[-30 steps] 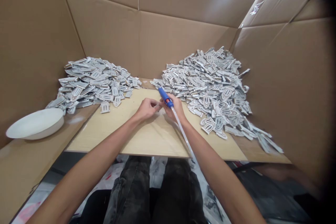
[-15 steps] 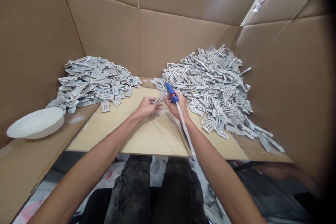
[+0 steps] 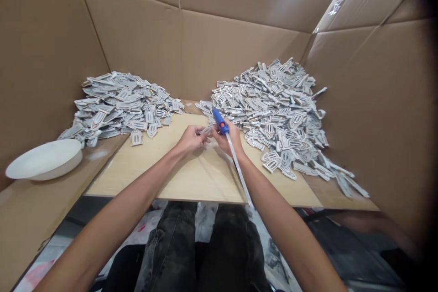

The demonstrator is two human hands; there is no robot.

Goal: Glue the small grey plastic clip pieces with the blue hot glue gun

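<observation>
In the head view, my left hand is closed on a small grey-white arched piece, pinched by its fingertips over the board. My right hand is wrapped round a blue glue gun with an orange part on it. A long translucent glue stick runs from the gun's rear back over my right forearm. The right fingertips are close to the piece; whether they touch it, I cannot tell. Fingers partly hide both the piece and the gun's handle.
Similar pieces form a heap at the left and a larger heap at the right. A white bowl stands on cardboard at the far left. Beneath my hands lies a yellowish board. Tall cardboard walls enclose the back and sides.
The glue gun has tilted slightly, its front end shifting a little left. Both hands stay together around the piece, and the whole view has shifted very slightly.
</observation>
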